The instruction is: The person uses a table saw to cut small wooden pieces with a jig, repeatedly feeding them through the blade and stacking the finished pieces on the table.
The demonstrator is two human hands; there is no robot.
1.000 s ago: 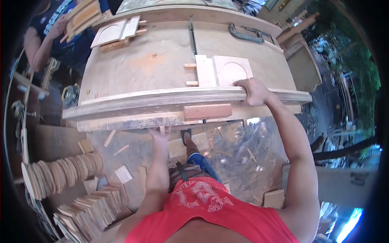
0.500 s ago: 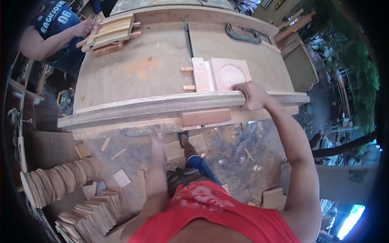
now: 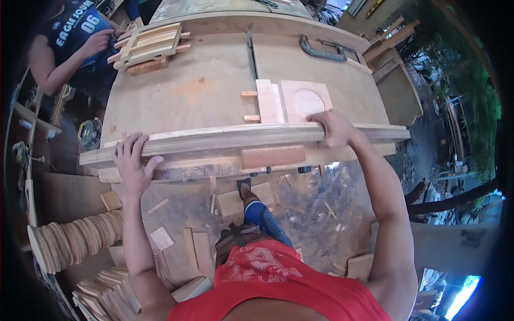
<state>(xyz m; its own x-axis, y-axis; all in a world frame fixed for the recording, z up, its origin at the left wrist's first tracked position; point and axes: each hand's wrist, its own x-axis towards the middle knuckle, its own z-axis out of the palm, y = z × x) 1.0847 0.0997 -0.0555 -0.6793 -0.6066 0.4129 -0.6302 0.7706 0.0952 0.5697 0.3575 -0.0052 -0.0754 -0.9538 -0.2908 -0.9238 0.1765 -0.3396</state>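
A long bundle of pale plywood strips [image 3: 214,138] lies along the worktable's near edge. My left hand [image 3: 133,159] grips its left part, fingers curled over the top. My right hand [image 3: 334,129] holds it right of centre, its fingertips beside a pale board with a round recess [image 3: 308,101]. A narrower board [image 3: 266,101] rests next to that one, with two small wooden blocks [image 3: 248,94] sticking out leftward. A pinkish wooden block [image 3: 272,157] sits against the near side of the strips.
A co-worker in a dark shirt [image 3: 67,64] stands top left beside a wooden frame assembly [image 3: 152,45]. A C-clamp [image 3: 324,51] rests at the table's [image 3: 160,96] far right. Stacked wooden discs [image 3: 69,238], board stacks and offcuts lie below left.
My left hand has risen from under the table edge onto the left part of the strips. The co-worker set the frame assembly down at far left and drew their hand back slightly.
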